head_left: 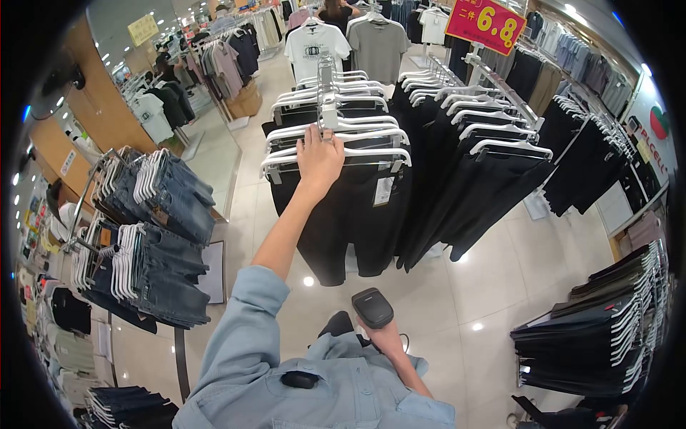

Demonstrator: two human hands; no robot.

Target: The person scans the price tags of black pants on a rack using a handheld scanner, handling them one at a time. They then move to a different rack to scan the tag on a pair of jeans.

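Front hanger [377, 151] is apparently being steadied by left grip [320, 163], closure unclear; device [372, 309] below it is being clasped by right grip [384, 336].

The left arm [275, 250] stretches well forward, its left grip [320, 159] palm down, knuckles bent, how tightly being hard to tell. The right forearm [411, 368] is held low, near the body, its right grip [386, 337] curled closed.

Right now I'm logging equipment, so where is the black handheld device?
In the head view, the black handheld device is below centre, slightly right, held in the person's right hand, lower in the picture than the hanging black trousers.
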